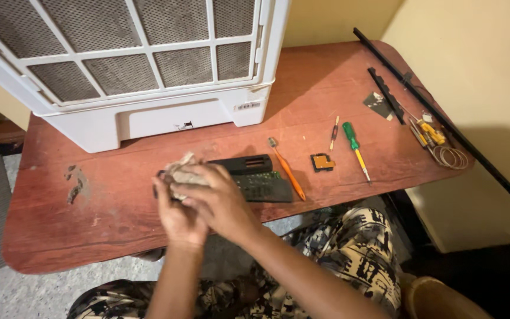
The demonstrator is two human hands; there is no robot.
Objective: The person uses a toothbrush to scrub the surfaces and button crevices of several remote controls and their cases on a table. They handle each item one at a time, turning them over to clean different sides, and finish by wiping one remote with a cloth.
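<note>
**Hands pressed around a crumpled cloth at the worktop edge**

Hands meet over the front of the reddish-brown wooden worktop (119,195). The left hand (175,215) cups a crumpled beige cloth (179,171) from below, fingers curled around it, and the right hand (219,198) closes over the same cloth from the right, so both are grasping it. A dark part shows at the left edge of the cloth, but what it is cannot be told. Just right of the hands lie a black rectangular plastic casing (246,163) and a dark green circuit board (264,186), touching each other. Near them rest an orange-handled toothbrush (287,171), a small black-and-orange square component (322,162) and a green-handled screwdriver with a yellow shaft (355,147). A white air cooler with mesh grille panels (149,65) stands behind.
</note>
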